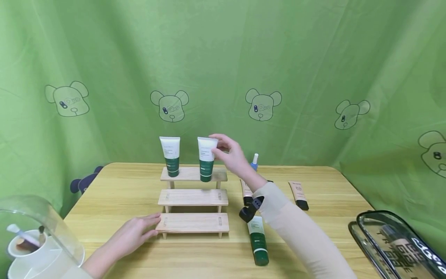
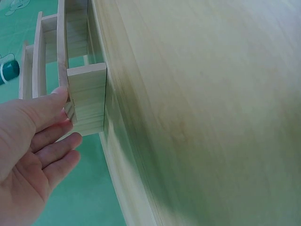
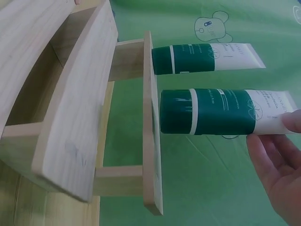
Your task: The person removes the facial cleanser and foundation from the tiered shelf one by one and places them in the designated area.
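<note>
A three-step wooden display stand (image 1: 193,197) stands on the table. My left hand (image 1: 134,234) pinches the left end of its lowest step; in the left wrist view the thumb (image 2: 59,96) lies on the step's edge. My right hand (image 1: 231,155) holds a white-and-green squeeze tube (image 1: 206,159) by its white upper end, cap down, at the right part of the top step. From the right wrist view, the cap (image 3: 176,112) is close over that step. Another such tube (image 1: 170,157) stands upright on its cap at the top step's left end.
A third green-and-white tube (image 1: 258,242) lies right of the stand. Behind my right forearm are a beige tube (image 1: 246,192) and a blue bottle with a white top (image 1: 254,162). Another beige tube (image 1: 298,195) lies farther right. A clear pouch (image 1: 397,244) and a brush holder (image 1: 35,252) flank the table.
</note>
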Available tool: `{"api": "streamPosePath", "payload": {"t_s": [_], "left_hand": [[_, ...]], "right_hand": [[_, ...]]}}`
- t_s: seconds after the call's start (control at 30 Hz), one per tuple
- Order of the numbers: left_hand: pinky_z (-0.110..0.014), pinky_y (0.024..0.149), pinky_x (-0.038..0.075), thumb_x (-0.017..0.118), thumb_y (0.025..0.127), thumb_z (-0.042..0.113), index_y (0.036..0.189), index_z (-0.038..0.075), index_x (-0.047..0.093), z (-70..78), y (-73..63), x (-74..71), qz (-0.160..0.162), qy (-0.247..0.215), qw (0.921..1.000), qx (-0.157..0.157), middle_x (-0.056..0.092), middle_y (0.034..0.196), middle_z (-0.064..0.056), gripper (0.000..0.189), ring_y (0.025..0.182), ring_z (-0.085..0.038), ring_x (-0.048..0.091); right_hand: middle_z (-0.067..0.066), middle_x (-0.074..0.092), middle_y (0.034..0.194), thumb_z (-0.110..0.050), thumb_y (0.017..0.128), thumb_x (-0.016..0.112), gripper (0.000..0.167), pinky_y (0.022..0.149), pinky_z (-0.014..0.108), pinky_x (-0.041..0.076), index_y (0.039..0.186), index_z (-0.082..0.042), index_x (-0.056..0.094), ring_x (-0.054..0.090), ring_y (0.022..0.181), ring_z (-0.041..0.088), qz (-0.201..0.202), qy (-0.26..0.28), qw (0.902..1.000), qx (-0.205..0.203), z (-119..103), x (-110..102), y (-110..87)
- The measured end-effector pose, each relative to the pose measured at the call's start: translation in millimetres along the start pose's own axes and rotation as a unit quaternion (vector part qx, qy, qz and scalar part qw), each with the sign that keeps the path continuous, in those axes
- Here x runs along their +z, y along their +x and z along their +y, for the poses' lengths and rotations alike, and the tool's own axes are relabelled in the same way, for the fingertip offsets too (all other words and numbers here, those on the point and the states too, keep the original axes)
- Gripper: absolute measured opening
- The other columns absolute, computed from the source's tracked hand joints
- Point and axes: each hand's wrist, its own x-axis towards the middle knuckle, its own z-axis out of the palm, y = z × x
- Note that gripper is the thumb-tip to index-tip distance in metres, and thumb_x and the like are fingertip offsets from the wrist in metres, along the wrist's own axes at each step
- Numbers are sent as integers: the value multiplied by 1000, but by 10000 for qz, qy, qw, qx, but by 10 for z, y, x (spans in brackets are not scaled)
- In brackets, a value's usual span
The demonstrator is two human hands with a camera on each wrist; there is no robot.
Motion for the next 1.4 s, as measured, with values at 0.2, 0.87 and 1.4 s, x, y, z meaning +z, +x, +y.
{"api": "streamPosePath", "payload": {"t_s": [0.2, 0.87, 1.4], "left_hand": [[-48, 90, 45, 67, 83, 15, 116, -5, 59, 1, -4, -11, 2, -17, 10000, 17, 54, 124, -18, 40, 107, -36, 55], [-47, 91, 44, 66, 83, 16, 117, -4, 59, 8, 2, -2, -57, -100, 9999, -61, 54, 125, -17, 41, 109, -35, 54], [-48, 92, 44, 66, 84, 17, 118, -4, 59, 15, 0, -3, -66, -82, 9999, -57, 53, 126, -17, 41, 109, -36, 54]], "right_hand": [[22, 59, 102, 5, 87, 56, 39, 70, 43, 56, 125, -5, 53, 56, 90, 30, 192, -207, 9995, 123, -12, -148, -145], [26, 58, 100, 3, 89, 55, 36, 68, 45, 56, 124, -2, 48, 59, 83, 23, 237, -149, 9973, 684, 264, -780, -814], [20, 61, 100, -9, 89, 59, 52, 70, 39, 57, 133, 6, 36, 62, 84, 24, -183, 42, 9754, 2197, 740, -1327, -1511]]}}
